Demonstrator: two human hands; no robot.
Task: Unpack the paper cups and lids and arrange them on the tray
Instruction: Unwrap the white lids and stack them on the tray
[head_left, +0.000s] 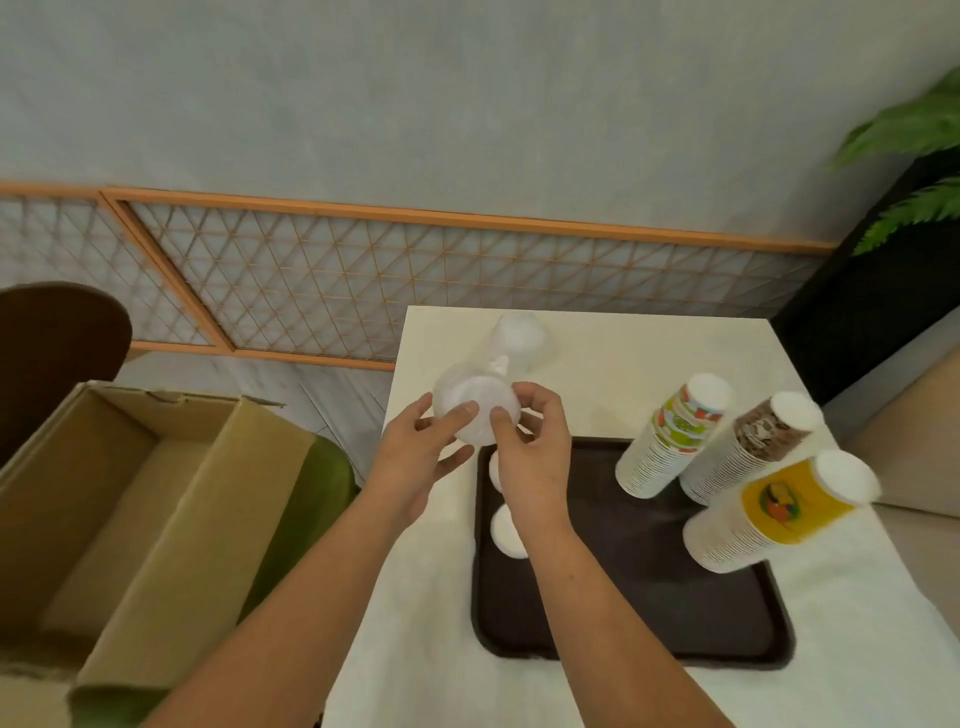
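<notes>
Both hands hold a clear plastic sleeve of white lids (475, 408) above the tray's far left corner. My left hand (421, 457) grips it from the left with the thumb on its end. My right hand (530, 447) pinches the same end from the right. The bag's far part (519, 338) trails over the table. Two white lid stacks (506, 530) stand on the dark brown tray (639, 597), one partly hidden by my right wrist. Three upside-down cup stacks stand at the tray's right: green-printed (670, 436), brown-printed (748, 447) and yellow-printed (779, 512).
An open cardboard box (130, 519) sits at the left on a green seat (306, 499). The white table (623, 353) ends near a lattice screen (363, 280). A plant (914, 156) stands at the back right, a dark chair back (57, 343) far left.
</notes>
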